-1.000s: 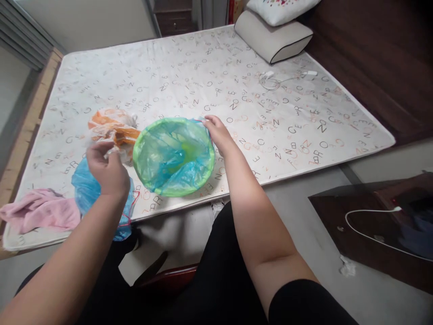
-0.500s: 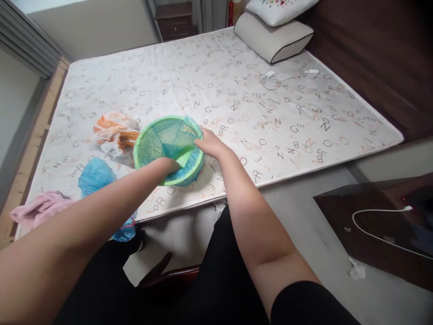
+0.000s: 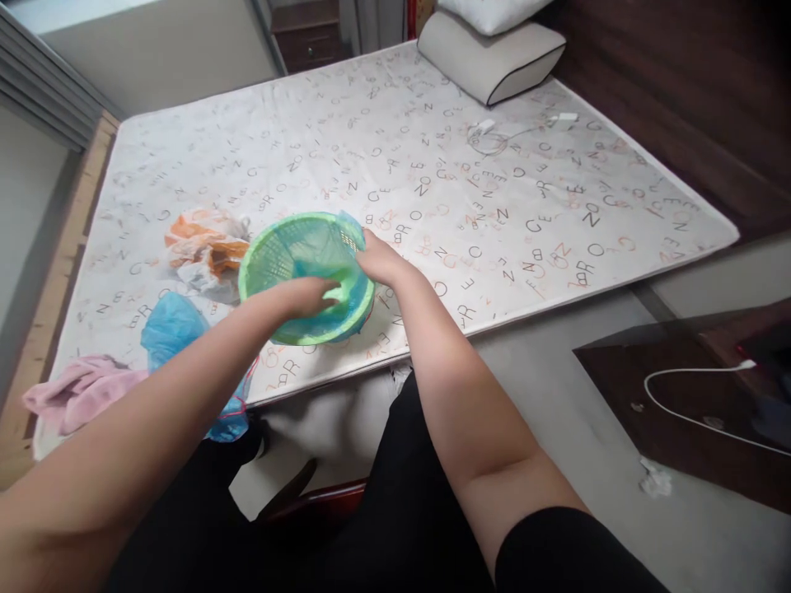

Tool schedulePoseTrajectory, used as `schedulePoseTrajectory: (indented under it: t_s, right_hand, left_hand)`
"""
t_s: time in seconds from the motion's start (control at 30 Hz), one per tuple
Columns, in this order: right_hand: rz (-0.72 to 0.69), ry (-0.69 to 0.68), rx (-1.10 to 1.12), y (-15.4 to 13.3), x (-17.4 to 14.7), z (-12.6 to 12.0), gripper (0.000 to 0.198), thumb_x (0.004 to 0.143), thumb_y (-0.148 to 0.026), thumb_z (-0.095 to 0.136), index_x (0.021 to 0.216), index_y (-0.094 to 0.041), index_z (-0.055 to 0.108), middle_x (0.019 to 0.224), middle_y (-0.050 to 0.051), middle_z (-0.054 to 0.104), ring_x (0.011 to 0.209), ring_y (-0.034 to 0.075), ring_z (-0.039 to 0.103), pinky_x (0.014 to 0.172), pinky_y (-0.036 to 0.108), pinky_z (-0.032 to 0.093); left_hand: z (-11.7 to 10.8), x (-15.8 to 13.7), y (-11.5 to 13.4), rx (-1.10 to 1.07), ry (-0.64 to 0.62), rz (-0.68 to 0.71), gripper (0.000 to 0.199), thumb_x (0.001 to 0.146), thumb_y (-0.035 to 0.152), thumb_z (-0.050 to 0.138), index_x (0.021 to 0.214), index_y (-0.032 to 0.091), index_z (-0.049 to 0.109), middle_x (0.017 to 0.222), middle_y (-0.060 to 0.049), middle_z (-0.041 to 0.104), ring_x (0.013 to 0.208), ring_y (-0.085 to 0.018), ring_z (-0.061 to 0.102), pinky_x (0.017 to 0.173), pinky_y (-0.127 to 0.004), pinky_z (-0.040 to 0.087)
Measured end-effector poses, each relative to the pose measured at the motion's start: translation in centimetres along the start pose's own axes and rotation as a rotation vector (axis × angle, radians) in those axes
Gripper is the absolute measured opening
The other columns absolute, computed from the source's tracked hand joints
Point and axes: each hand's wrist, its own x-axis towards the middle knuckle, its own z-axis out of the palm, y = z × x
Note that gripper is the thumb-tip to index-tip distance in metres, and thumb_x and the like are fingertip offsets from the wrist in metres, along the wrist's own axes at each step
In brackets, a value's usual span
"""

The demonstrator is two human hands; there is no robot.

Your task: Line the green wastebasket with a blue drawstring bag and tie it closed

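A green plastic basket point(image 3: 248, 268) with mesh sides tilts towards me over the near edge of the mattress. A thin blue plastic bag point(image 3: 309, 239) lines its inside and laps over part of the rim. My right hand point(image 3: 376, 257) is closed on the right side of the rim, where the bag folds over; its fingertips are partly hidden. Inside the basket is my left hand point(image 3: 312, 295), its fingers apart near the bag's lower part, with nothing seen in them.
Left of the basket lie a crumpled orange and white plastic bag point(image 3: 207, 247), a blue plastic bag point(image 3: 170, 325) and a pink cloth point(image 3: 86, 391). A coiled cable point(image 3: 488, 142) and pillows point(image 3: 491, 58) are farther back on the mattress point(image 3: 321, 156). A dark table point(image 3: 667, 387) stands right.
My left hand has come up from deeper in the basket, and its fingers now show. My right hand keeps its hold on the rim. The view has shifted slightly.
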Motion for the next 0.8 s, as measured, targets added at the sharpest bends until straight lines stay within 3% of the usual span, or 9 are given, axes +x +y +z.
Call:
schedulePoseTrajectory:
  t_s: [0.13, 0.2, 0.23, 0.33, 0.47, 0.53, 0.63, 0.7, 0.8]
  right_hand:
    - [-0.017, -0.066, 0.12, -0.2, -0.2, 0.0, 0.051, 0.083, -0.024, 0.064, 0.133, -0.021, 0.059, 0.137, 0.01, 0.069, 0.125, 0.027, 0.065, 0.112, 0.047, 0.052]
    - [0.01, -0.113, 0.159, -0.4, -0.4, 0.5, 0.05, 0.082, -0.027, 0.066, 0.131, -0.021, 0.061, 0.131, 0.01, 0.072, 0.118, 0.028, 0.068, 0.105, 0.046, 0.057]
    - [0.028, -0.146, 0.168, -0.6, -0.5, 1.0, 0.047, 0.082, -0.029, 0.067, 0.129, -0.021, 0.062, 0.128, 0.009, 0.074, 0.114, 0.028, 0.07, 0.102, 0.046, 0.059]
    - [0.046, -0.247, 0.137, -1.4, -1.1, 3.7, 0.04, 0.084, -0.034, 0.068, 0.122, -0.023, 0.066, 0.12, 0.009, 0.076, 0.108, 0.029, 0.071, 0.099, 0.047, 0.06]
    - [0.05, -0.249, 0.0, -2.9, -1.9, 8.4, 0.043, 0.086, -0.035, 0.066, 0.127, -0.022, 0.064, 0.132, 0.012, 0.071, 0.121, 0.03, 0.067, 0.108, 0.049, 0.054]
    - [0.056, -0.255, -0.029, -3.5, -2.1, 10.0, 0.048, 0.088, -0.033, 0.062, 0.134, -0.022, 0.059, 0.136, 0.012, 0.069, 0.124, 0.029, 0.065, 0.11, 0.049, 0.052]
    - [0.06, -0.261, -0.137, -4.2, -2.6, 10.9, 0.057, 0.091, -0.038, 0.057, 0.145, -0.021, 0.052, 0.147, 0.015, 0.061, 0.135, 0.03, 0.059, 0.116, 0.051, 0.046]
    - [0.031, -0.139, -0.376, -5.0, -2.9, 10.7, 0.069, 0.091, -0.048, 0.06, 0.152, -0.02, 0.047, 0.162, 0.019, 0.044, 0.152, 0.035, 0.04, 0.124, 0.059, 0.034]
    - [-0.046, 0.19, -0.707, -7.3, -2.2, 10.9, 0.079, 0.091, -0.061, 0.058, 0.157, -0.019, 0.04, 0.174, 0.021, 0.016, 0.162, 0.042, 0.009, 0.125, 0.072, 0.018]
  left_hand:
    - [-3.9, -7.8, -0.8, -0.159, 0.591, 0.017, 0.037, 0.1, 0.041, 0.052, 0.126, 0.025, 0.073, 0.125, -0.004, 0.076, 0.119, -0.025, 0.069, 0.108, -0.04, 0.051]
    - [-3.4, -11.9, -2.1, -0.23, 0.879, -0.135, 0.031, 0.1, 0.036, 0.053, 0.12, 0.025, 0.074, 0.122, -0.003, 0.076, 0.114, -0.024, 0.071, 0.107, -0.041, 0.052]
    - [-2.4, -13.6, -2.9, -0.277, 0.927, -0.198, 0.031, 0.099, 0.036, 0.055, 0.121, 0.025, 0.073, 0.122, -0.003, 0.075, 0.111, -0.024, 0.071, 0.103, -0.041, 0.054]
    - [2.3, -17.0, -6.1, -0.436, 0.883, -0.366, 0.04, 0.096, 0.044, 0.058, 0.129, 0.024, 0.068, 0.114, -0.006, 0.074, 0.103, -0.026, 0.071, 0.092, -0.042, 0.059]
    - [7.9, -18.8, -10.2, -0.38, 0.911, -0.624, 0.042, 0.088, 0.052, 0.065, 0.114, 0.02, 0.07, 0.098, -0.006, 0.069, 0.086, -0.025, 0.068, 0.079, -0.04, 0.057]
    - [9.2, -19.1, -11.8, -0.475, 0.929, -0.686, 0.046, 0.084, 0.052, 0.068, 0.117, 0.021, 0.066, 0.096, -0.005, 0.068, 0.087, -0.025, 0.068, 0.077, -0.037, 0.055]
    - [9.9, -19.1, -13.4, -0.869, 0.907, -0.723, 0.053, 0.083, 0.05, 0.069, 0.126, 0.02, 0.059, 0.08, 0.001, 0.064, 0.07, -0.02, 0.064, 0.065, -0.03, 0.051]
    - [10.1, -19.0, -13.7, -1.092, 0.854, -0.684, 0.053, 0.08, 0.049, 0.07, 0.123, 0.02, 0.059, 0.073, 0.003, 0.061, 0.061, -0.018, 0.06, 0.058, -0.028, 0.047]
    - [10.4, -19.1, -13.1, -1.161, 0.759, -0.604, 0.047, 0.078, 0.049, 0.074, 0.114, 0.021, 0.064, 0.073, 0.002, 0.064, 0.063, -0.019, 0.061, 0.058, -0.028, 0.045]
